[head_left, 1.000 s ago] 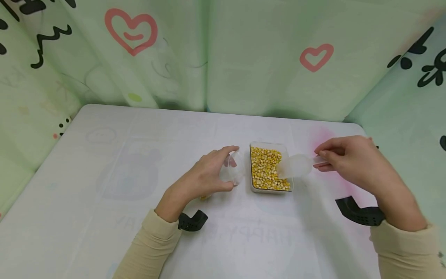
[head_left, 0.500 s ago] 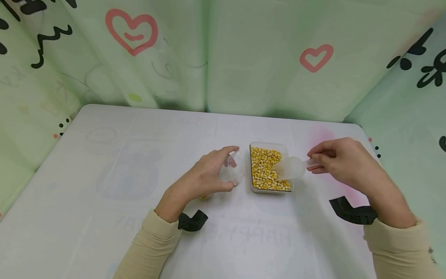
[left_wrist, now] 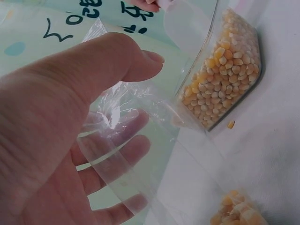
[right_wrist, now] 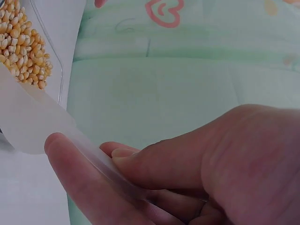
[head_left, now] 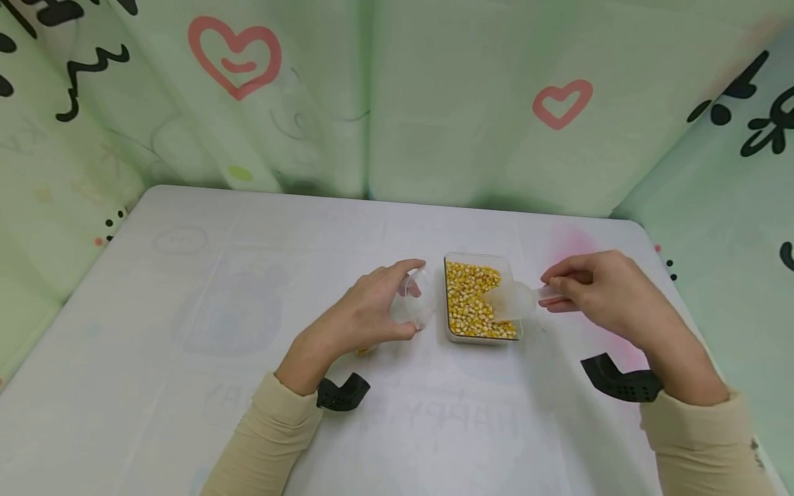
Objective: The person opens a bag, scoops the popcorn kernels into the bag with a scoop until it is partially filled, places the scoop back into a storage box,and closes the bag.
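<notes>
A clear plastic bag [left_wrist: 110, 115] is held with its mouth spread by my left hand [head_left: 366, 306], thumb apart from the fingers. Some corn kernels [left_wrist: 234, 213] lie in the lower part of the bag. To its right stands a clear rectangular container [head_left: 480, 258] filled with yellow corn kernels [head_left: 471, 286]. My right hand [head_left: 608, 293] pinches the handle of a translucent white scoop [head_left: 511, 301] between thumb and fingers. The scoop's front end is pushed into the kernels from the container's right side, so its tip is hidden.
All this is on a white-covered table [head_left: 248, 413]. One loose kernel [left_wrist: 231, 124] lies beside the container. A green curtain [head_left: 446, 138] with printed hearts hangs behind the table's far edge. Black bands [head_left: 623, 379] are worn at both wrists.
My right hand has moved left, driving the scoop deeper into the corn kernels. My left hand and the plastic bag have stayed where they were.
</notes>
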Available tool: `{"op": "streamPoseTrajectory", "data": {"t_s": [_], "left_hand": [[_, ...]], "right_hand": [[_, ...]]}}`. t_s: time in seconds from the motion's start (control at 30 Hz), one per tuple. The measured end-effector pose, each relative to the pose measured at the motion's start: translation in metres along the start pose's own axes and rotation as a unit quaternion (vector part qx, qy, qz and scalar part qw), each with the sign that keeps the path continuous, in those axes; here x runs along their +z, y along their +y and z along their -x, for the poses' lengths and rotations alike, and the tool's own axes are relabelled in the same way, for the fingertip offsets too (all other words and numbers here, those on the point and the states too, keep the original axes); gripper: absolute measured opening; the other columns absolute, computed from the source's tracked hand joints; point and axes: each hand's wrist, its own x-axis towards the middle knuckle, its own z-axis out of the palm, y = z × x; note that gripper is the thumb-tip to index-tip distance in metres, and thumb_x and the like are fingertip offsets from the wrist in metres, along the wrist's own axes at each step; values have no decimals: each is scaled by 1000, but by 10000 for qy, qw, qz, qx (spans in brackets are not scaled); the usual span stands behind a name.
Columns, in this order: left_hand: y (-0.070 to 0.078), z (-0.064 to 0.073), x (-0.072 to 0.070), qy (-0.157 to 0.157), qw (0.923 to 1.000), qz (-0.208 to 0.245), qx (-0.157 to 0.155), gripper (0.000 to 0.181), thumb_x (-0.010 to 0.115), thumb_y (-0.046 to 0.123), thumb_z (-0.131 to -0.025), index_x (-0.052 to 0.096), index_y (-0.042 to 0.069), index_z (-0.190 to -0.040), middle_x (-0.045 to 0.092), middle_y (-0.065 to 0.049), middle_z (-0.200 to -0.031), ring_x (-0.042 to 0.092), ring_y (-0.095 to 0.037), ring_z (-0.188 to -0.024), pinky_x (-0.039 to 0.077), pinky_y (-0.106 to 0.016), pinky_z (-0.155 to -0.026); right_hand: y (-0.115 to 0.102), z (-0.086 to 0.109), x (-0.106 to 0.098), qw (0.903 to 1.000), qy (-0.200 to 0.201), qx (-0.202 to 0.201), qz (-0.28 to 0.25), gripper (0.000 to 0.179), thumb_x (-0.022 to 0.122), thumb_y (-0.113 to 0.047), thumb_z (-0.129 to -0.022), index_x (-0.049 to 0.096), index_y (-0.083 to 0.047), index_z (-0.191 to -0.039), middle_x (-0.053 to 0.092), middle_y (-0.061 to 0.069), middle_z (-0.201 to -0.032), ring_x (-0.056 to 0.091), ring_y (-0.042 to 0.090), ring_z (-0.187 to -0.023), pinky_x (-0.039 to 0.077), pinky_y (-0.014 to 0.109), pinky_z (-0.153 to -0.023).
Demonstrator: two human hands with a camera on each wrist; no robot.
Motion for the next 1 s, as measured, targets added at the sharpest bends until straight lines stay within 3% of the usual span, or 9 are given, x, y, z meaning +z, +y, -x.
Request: {"op": "streamPoseTrajectory", "data": {"t_s": [0.33, 0.77, 1.0], "left_hand": [[-1, -1, 1, 7, 10000, -1, 49, 79, 75, 21, -78, 38, 16, -148, 67, 4, -113, 56, -13, -105, 45, -38, -96], [0, -1, 1, -34, 10000, 2, 69, 79, 75, 21, -78, 38, 15, -148, 67, 2, -115, 57, -14, -106, 45, -38, -97], [0, -2, 1, -87, 10000, -6, 12, 79, 75, 22, -78, 38, 15, -148, 67, 2, -116, 56, -15, -107, 45, -39, -97]], "right_hand": [[8, 3, 6, 9970, -71, 91, -766, 30, 54, -12, -101, 60, 9, -122, 73, 20, -108, 75, 10, -82, 58, 24, -77], [19, 9, 19, 9907, 63, 293, -1329, 39, 53, -23, -103, 58, 6, -128, 72, 17, -115, 75, 11, -91, 56, 20, -83], [26, 11, 26, 9835, 185, 200, -1787, 37, 52, -20, -103, 57, 7, -127, 73, 12, -112, 75, 11, -91, 54, 16, -82]]}}
